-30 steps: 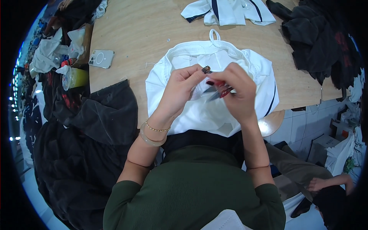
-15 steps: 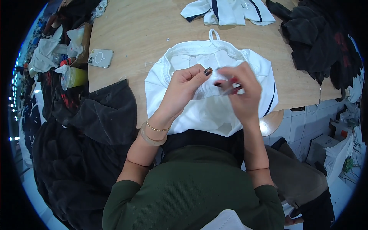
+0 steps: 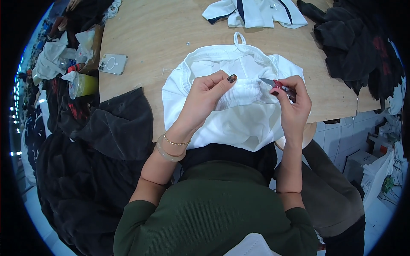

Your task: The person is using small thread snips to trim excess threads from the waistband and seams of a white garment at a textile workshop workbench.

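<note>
A white garment (image 3: 230, 123) with a gathered elastic waistband and dark side trim lies spread at the table's front edge, a loop of cord standing out from its far rim. My left hand (image 3: 209, 91) is closed, pinching the near part of the waistband between thumb and fingers. Small thread snips (image 3: 277, 84), red with metal blades, sit in my closed right hand (image 3: 295, 100) to the right. Their blades point left, over the waistband; whether they touch the cloth I cannot tell.
The wooden table (image 3: 145, 34) bears a phone (image 3: 113, 64) at left and another white garment (image 3: 256, 13) at the far side. Dark cloth (image 3: 346, 47) is heaped at right, more dark fabric (image 3: 115, 123) at left. A cup of yellow drink (image 3: 83, 85) stands left. Someone's leg (image 3: 333, 192) is at lower right.
My right hand has moved to the right, away from my left hand, with the snips now plainly visible in it. The left hand keeps its hold on the waistband.
</note>
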### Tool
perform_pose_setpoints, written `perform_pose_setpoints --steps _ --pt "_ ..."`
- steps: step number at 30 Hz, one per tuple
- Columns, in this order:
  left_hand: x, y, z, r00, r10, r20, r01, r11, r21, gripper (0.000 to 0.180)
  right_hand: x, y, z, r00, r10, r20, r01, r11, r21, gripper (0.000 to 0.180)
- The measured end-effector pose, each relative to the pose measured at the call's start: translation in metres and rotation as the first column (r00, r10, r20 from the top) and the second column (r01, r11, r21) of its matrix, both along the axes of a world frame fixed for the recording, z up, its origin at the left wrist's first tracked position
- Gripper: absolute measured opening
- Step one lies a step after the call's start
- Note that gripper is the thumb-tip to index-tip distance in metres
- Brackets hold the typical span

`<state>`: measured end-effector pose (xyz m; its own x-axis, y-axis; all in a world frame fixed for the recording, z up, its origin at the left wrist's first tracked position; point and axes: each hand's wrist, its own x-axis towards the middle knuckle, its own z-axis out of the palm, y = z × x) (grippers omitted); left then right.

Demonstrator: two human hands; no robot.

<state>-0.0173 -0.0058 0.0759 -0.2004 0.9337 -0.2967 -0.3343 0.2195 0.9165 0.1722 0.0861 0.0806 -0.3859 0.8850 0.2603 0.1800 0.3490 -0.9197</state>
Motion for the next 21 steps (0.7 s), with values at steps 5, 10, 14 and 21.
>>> perform_pose_setpoints --steps 5,10,14,21 --pt "0.001 0.002 0.002 1.000 0.008 0.006 -0.008 1.000 -0.004 0.018 -0.004 -0.003 0.005 0.999 0.033 0.043 -0.040 0.981 0.189 0.022" --pt "0.003 0.003 0.006 1.000 0.009 -0.025 -0.009 1.000 -0.002 0.018 -0.013 -0.002 0.011 0.986 0.053 0.157 -0.110 0.920 0.377 0.025" --pt "0.002 0.002 0.005 0.999 -0.009 -0.047 0.010 1.000 0.021 0.018 -0.016 -0.001 0.010 0.998 0.031 0.051 -0.039 0.986 0.164 0.019" --pt "-0.004 0.003 -0.001 0.930 -0.004 -0.367 0.100 0.965 0.242 0.012 0.002 0.015 0.019 0.983 0.177 -0.045 -0.183 0.961 -0.206 0.018"
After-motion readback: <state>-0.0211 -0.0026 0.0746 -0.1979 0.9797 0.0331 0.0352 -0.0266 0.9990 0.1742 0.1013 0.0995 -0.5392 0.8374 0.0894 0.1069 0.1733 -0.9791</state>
